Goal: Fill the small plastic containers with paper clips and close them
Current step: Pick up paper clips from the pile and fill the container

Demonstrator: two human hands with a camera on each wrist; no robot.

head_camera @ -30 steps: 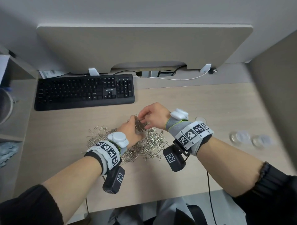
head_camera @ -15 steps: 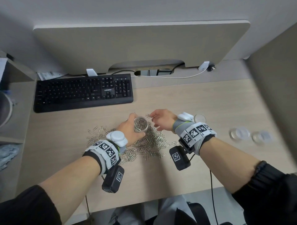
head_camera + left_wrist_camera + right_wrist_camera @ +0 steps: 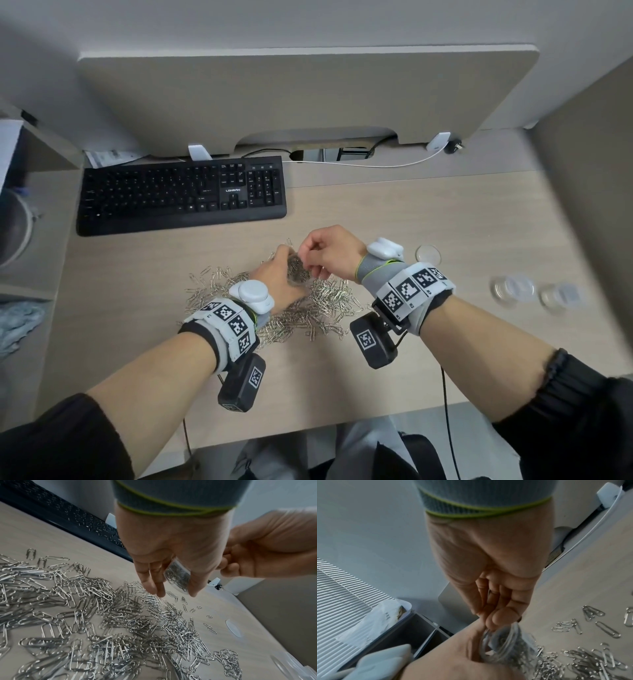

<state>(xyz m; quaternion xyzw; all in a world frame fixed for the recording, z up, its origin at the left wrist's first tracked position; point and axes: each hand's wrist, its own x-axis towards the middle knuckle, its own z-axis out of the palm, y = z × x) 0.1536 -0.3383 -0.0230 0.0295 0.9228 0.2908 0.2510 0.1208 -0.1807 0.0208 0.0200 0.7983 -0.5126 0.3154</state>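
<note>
My left hand (image 3: 286, 274) grips a small clear plastic container (image 3: 298, 271) packed with paper clips and holds it just above the pile of loose silver paper clips (image 3: 308, 308) on the desk. In the left wrist view the container (image 3: 178, 574) sits between thumb and fingers. My right hand (image 3: 307, 257) hovers over its open mouth, thumb and fingertips pinched together on a few clips; in the right wrist view the pinch (image 3: 494, 619) touches the container's rim (image 3: 503, 642). A round clear lid (image 3: 428, 254) lies flat to the right.
Two more clear containers (image 3: 512, 291) (image 3: 561, 296) stand at the far right of the desk. A black keyboard (image 3: 181, 195) lies behind the pile, below a raised shelf. A white cable (image 3: 376, 165) runs along the back. Partitions wall both sides.
Half a second ago my right hand was off to the right of the container with looser fingers; it has come back over the mouth, pinched. My left hand still holds the container.
</note>
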